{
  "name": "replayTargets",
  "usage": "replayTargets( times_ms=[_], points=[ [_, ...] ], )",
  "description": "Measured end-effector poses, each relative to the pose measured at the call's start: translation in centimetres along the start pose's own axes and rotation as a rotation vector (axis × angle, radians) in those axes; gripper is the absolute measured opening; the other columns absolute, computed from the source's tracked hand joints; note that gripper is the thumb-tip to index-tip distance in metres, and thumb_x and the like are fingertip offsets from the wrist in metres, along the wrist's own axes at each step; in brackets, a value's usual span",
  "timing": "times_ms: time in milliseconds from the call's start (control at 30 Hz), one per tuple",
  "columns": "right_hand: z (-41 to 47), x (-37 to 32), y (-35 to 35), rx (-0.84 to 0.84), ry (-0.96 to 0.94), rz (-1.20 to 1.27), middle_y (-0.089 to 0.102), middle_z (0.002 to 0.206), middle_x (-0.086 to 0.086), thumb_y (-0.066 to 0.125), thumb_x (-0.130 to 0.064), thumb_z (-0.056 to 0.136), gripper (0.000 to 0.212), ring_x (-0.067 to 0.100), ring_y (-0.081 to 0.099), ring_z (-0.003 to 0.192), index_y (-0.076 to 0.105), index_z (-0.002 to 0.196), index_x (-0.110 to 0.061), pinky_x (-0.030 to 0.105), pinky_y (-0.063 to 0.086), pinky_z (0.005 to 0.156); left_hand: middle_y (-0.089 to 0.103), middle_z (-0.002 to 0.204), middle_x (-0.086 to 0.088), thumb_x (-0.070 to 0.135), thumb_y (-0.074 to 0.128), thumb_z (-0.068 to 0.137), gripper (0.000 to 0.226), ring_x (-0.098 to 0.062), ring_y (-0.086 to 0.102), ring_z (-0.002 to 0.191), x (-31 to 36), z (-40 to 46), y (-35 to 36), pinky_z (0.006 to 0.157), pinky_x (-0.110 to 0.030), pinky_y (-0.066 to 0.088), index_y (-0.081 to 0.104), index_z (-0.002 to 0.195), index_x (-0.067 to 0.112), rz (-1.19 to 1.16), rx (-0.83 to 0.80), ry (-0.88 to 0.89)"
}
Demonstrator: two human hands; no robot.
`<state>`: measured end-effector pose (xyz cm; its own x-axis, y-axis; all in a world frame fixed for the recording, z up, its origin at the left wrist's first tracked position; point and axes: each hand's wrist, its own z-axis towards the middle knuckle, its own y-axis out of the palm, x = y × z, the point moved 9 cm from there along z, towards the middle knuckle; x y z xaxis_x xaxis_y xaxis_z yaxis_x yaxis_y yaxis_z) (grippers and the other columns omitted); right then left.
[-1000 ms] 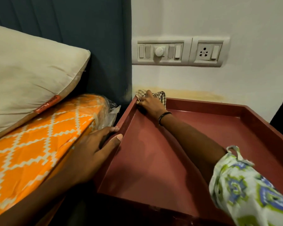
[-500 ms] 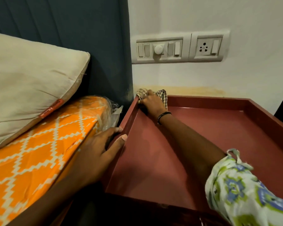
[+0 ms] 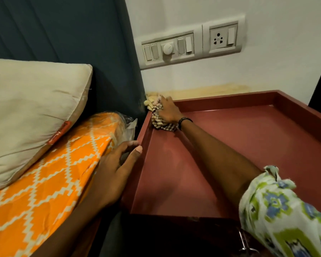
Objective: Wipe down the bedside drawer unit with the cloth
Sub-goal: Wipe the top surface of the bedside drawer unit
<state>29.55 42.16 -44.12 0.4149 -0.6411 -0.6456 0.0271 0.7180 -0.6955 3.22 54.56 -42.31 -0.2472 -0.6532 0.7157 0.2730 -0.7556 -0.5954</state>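
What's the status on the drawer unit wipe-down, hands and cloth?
Right hand gripping cloth, pressed into the unit's back left corner. Left hand open, braced on the drawer unit left rim. Nothing in the way.

Both arms are bare up to the elbow. The right hand point(image 3: 168, 112) has a thin black band point(image 3: 184, 121) around its wrist. Farther from the band, near the elbow, sits a loose white sleeve point(image 3: 283, 208) with green and blue flower shapes, tied in a small knot. The left hand point(image 3: 113, 173) wears nothing.
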Motion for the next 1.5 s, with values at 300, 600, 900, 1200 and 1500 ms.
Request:
replayTargets(
  times_ms=[300, 600, 900, 1200, 1500],
  points=[
    [-10.6, -5.2, 1.6, -0.525, -0.084, 0.134, 0.043, 0.122, 0.007, 0.054, -0.024, 0.095, 0.024, 0.019, 0.046, 0.108, 0.043, 0.116, -0.025, 0.035, 0.041, 0.094, 0.066, 0.111, 0.018, 0.036, 0.049, 0.095, 0.029, 0.018, 0.054, 0.101, -0.3, 0.1, -0.7, 0.073, 0.003, 0.037, 0.066, 0.116, 0.025, -0.104, 0.065, -0.063],
    [-5.1, -2.3, 1.4, -0.235, 0.127, 0.425, 0.051, 0.080, 0.008, 0.056, -0.011, 0.091, 0.012, 0.014, 0.047, 0.072, 0.054, 0.079, -0.011, 0.024, 0.037, 0.061, 0.063, 0.108, 0.023, 0.031, 0.049, 0.096, 0.027, 0.021, 0.054, 0.095, -0.3, 0.0, -0.5, 0.072, 0.005, 0.036, 0.066, 0.115, 0.023, -0.091, 0.088, -0.057],
    [-1.0, 0.9, 1.3, 0.008, 0.322, 0.334, 0.057, 0.131, 0.016, 0.045, -0.021, 0.096, 0.036, 0.031, 0.053, 0.119, 0.059, 0.122, -0.001, 0.033, 0.041, 0.097, 0.066, 0.109, 0.015, 0.032, 0.047, 0.097, 0.029, 0.015, 0.056, 0.097, -0.8, 0.3, -0.7, 0.071, 0.004, 0.037, 0.066, 0.116, 0.021, -0.103, 0.090, -0.053],
    [-4.1, 0.7, 2.2, 0.006, 0.293, 0.598, 0.061, 0.124, 0.008, 0.053, -0.030, 0.094, 0.034, 0.022, 0.057, 0.111, 0.057, 0.124, -0.013, 0.031, 0.045, 0.093, 0.067, 0.100, 0.016, 0.032, 0.047, 0.097, 0.024, 0.018, 0.058, 0.088, -0.7, 0.2, -0.7, 0.070, 0.004, 0.037, 0.068, 0.106, 0.025, -0.172, 0.093, -0.098],
    [-11.9, -3.6, 3.2, 0.033, 0.336, 0.279, 0.051, 0.136, 0.006, 0.032, -0.053, 0.092, 0.050, 0.034, 0.051, 0.118, 0.037, 0.139, -0.036, 0.043, 0.041, 0.100, 0.069, 0.100, 0.015, 0.033, 0.046, 0.098, 0.025, 0.007, 0.059, 0.097, -0.5, 0.2, -1.0, 0.082, -0.014, 0.041, 0.069, 0.103, 0.025, -0.201, 0.104, -0.081]
  ],
)
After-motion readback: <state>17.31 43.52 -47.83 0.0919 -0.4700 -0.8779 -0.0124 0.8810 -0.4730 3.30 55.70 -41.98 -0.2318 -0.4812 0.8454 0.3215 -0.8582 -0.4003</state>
